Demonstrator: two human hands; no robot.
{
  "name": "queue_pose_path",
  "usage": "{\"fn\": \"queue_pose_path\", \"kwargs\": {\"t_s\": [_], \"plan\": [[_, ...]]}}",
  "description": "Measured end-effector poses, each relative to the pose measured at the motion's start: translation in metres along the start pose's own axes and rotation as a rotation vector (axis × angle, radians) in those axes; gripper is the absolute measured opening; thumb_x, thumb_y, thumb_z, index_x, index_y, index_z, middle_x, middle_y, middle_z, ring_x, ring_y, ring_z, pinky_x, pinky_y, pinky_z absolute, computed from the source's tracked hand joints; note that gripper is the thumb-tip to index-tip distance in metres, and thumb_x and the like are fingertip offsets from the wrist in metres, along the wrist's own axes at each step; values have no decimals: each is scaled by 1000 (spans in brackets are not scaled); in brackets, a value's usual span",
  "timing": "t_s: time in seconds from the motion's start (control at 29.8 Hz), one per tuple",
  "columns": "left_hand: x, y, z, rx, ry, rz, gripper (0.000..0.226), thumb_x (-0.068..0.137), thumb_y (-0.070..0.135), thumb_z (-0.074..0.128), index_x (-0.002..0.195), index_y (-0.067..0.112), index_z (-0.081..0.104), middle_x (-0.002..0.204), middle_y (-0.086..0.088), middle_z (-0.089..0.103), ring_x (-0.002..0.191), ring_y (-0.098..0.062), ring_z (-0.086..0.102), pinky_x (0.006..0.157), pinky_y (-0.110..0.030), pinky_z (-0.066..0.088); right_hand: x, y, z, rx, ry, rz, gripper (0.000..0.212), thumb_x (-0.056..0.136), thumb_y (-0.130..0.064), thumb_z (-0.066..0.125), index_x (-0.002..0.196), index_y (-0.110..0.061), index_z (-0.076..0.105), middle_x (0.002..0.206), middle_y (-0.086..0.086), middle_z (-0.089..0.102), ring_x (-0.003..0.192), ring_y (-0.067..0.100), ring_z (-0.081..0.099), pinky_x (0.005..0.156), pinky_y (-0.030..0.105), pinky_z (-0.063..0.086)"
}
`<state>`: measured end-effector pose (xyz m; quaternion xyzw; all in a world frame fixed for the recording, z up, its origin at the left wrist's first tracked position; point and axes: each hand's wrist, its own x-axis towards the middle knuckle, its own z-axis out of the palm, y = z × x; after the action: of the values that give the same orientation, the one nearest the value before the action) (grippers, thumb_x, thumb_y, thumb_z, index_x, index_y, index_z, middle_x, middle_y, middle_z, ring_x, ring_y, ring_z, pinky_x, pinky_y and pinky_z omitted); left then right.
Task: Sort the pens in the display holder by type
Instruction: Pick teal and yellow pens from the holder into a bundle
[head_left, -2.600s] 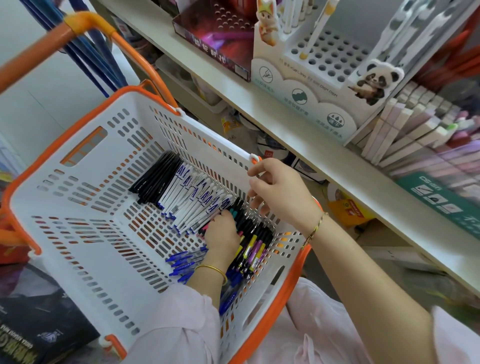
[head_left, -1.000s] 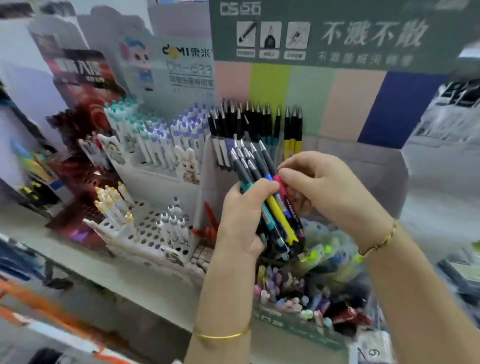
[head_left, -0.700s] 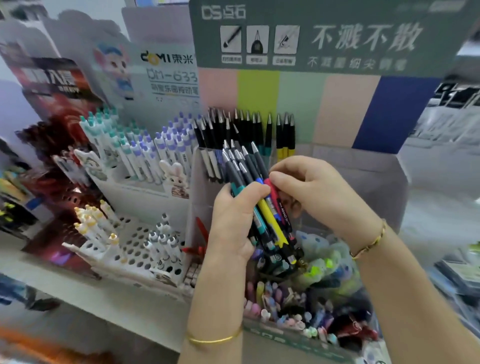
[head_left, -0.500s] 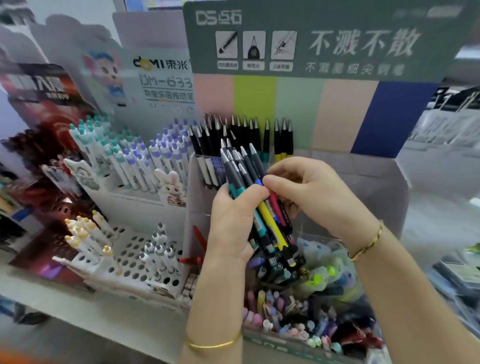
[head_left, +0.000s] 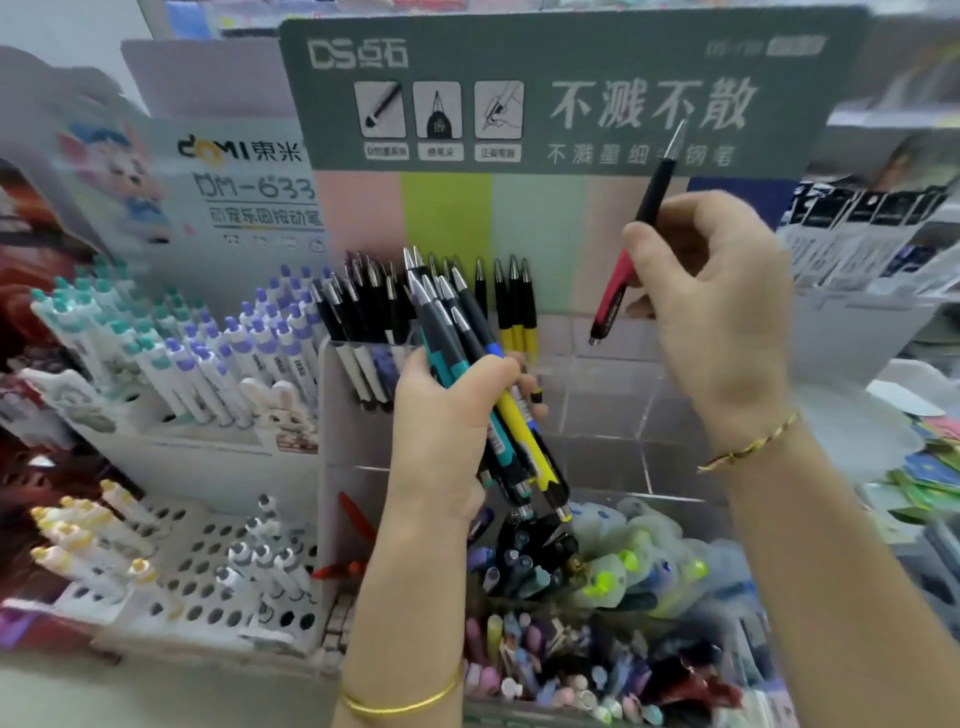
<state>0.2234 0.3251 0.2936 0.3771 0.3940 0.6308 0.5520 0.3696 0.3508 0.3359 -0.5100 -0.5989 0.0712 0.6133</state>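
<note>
Left hand (head_left: 441, 431) grips a bundle of retractable pens (head_left: 467, 353) at frame centre, tips toward 11 o'clock. Right hand (head_left: 727, 312) at 2 o'clock pinches a single red-and-black pen (head_left: 610, 296), apart from the bundle, tip toward 1 o'clock. Clear display holder (head_left: 623, 415) behind. Black pens (head_left: 363, 306) stand in it at 11 o'clock, yellow-barrelled pens (head_left: 517, 322) at 12.

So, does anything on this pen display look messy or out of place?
Yes. Below the clear holder, a heap of loose pens lies jumbled, mixed colours pointing every way. In the holder's back row, three yellow pens stand beside the black pens.
</note>
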Motion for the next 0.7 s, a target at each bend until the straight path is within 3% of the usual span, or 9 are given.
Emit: {"fn": "queue_pose_path", "kwargs": {"t_s": [0.1,0.23,0.37,0.54,0.64,0.7], "plan": [[-4,-3,6,-30,-50,-11,11,85,-4,59,90,6,57,70,-2,65,59,-14,64,53,-28,53,8,10,4,-354,-61,-55,14,86,-21,64,91,-7,61,89,4,65,85,27,62,74,40,50],[-5,-9,7,-70,-98,-68,9,85,-1,59,91,5,59,68,-2,66,59,-14,65,55,-28,54,5,18,18,-723,-233,82,16,88,-23,62,93,-8,59,95,11,66,90,35,59,62,32,40],[-6,-12,6,-116,-114,-112,13,83,1,60,95,6,60,70,0,68,63,-13,67,57,-28,55,5,24,28,-891,-331,130,9,89,-12,58,81,-14,55,93,12,64,83,33,57,51,28,25],[-9,-13,0,-198,-143,-151,38,69,6,68,106,2,59,81,-2,69,68,-14,66,58,-29,54,5,26,30,-947,-291,135,4,88,-10,60,91,-11,62,93,12,64,76,28,48,45,25,15],[-11,-11,-6,-221,-93,-136,37,69,8,64,105,4,59,81,-1,68,67,-14,65,56,-28,53,2,24,21,-815,-187,65,5,89,-15,60,92,-11,61,90,11,65,77,30,52,54,29,35],[-13,-9,-9,-190,-57,-106,27,74,1,67,100,7,60,78,-1,68,65,-14,65,55,-28,53,-4,13,15,-569,-181,-15,13,90,-24,60,91,-11,63,87,5,67,81,26,59,65,34,46]]}}
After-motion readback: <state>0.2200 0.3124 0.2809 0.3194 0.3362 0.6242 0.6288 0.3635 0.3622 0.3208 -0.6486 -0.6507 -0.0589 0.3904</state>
